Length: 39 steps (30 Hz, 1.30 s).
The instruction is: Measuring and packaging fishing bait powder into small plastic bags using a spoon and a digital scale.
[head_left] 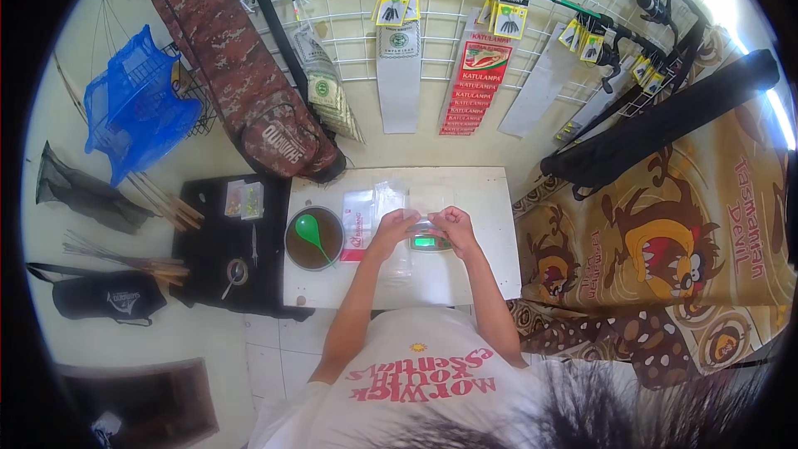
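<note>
My left hand (399,228) and my right hand (454,231) meet over a digital kitchen scale (430,243) with a lit green display. Between them they pinch the edge of a small transparent plastic bag (425,222); its contents are hard to make out. Left of my hands lies a stack of transparent plastic bags (388,196), partly under my left forearm. Beside it rests a printed red-and-white plastic packet (354,231). A round tub of brown granular material (305,259) stands at the table's left edge, with a green plastic spoon (308,229) lying in it.
The white table (486,199) meets the wall. On a black surface (209,249) at left sit small plastic boxes (252,201) and a bowl with a spoon (236,272). Fishing tackle hangs on a wire grid (349,12); a camouflage rod bag (230,56) hangs at left.
</note>
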{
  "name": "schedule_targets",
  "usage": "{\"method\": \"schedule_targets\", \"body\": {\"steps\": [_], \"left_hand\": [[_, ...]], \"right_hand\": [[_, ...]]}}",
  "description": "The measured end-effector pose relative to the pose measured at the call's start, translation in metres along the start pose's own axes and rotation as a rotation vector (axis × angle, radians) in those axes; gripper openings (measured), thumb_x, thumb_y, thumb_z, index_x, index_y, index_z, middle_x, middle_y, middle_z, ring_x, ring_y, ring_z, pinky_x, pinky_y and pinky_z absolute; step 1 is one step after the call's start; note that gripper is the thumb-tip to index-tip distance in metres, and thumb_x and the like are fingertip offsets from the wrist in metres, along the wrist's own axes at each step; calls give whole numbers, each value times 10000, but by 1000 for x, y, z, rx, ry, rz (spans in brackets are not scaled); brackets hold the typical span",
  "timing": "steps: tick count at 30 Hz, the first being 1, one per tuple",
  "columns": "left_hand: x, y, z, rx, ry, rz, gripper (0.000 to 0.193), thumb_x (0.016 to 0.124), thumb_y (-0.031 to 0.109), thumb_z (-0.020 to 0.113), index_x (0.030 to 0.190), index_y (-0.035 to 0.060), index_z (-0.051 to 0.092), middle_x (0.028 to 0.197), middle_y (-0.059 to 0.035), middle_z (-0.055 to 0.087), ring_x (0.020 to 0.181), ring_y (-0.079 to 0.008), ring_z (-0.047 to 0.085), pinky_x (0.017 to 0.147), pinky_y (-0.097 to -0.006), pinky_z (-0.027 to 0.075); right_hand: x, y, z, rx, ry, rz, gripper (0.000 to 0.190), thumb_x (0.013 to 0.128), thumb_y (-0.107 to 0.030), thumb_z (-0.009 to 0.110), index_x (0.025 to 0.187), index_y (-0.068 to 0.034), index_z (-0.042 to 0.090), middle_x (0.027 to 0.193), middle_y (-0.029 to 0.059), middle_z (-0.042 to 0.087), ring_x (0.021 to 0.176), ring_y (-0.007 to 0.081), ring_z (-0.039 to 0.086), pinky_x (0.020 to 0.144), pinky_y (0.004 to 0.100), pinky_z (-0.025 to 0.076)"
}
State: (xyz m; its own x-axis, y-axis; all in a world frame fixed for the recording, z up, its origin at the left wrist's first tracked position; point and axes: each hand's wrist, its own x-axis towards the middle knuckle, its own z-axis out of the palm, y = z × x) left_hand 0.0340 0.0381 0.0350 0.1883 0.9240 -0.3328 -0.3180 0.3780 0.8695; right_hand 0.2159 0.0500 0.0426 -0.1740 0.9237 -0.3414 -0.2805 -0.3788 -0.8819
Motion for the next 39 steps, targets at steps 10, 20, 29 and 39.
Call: {"method": "schedule_targets", "body": {"steps": [10,20,29,39], "left_hand": [[-2,-9,-14,-45,-78,109,191,844,117,641,975,-7,577,946,-82,613,869,-159,613,783,-276,529],[-13,0,-11,-106,-25,-20,453,837,88,657,1233,11,450,1107,-117,574,1033,-188,576,879,-302,518],[-22,-1,-29,-67,-197,73,587,759,-12,689,1279,-11,417,1165,-154,561,955,-186,607,807,-284,525],[-40,0,-41,-77,-218,35,628,791,41,684,1328,15,360,1197,-189,544,981,-198,604,849,-303,503]], "right_hand": [[-7,3,8,-11,102,42,123,802,-74,691,812,-38,573,800,41,619,700,121,627,587,220,531],[-13,8,9,-27,41,-60,121,776,-23,672,792,-54,556,833,63,635,647,105,584,535,226,462],[-19,19,8,5,-37,106,182,848,-67,615,1010,16,602,978,87,625,911,164,606,808,291,526],[-34,37,22,85,34,61,182,842,-87,647,943,61,620,926,131,623,827,191,643,742,274,575]]}}
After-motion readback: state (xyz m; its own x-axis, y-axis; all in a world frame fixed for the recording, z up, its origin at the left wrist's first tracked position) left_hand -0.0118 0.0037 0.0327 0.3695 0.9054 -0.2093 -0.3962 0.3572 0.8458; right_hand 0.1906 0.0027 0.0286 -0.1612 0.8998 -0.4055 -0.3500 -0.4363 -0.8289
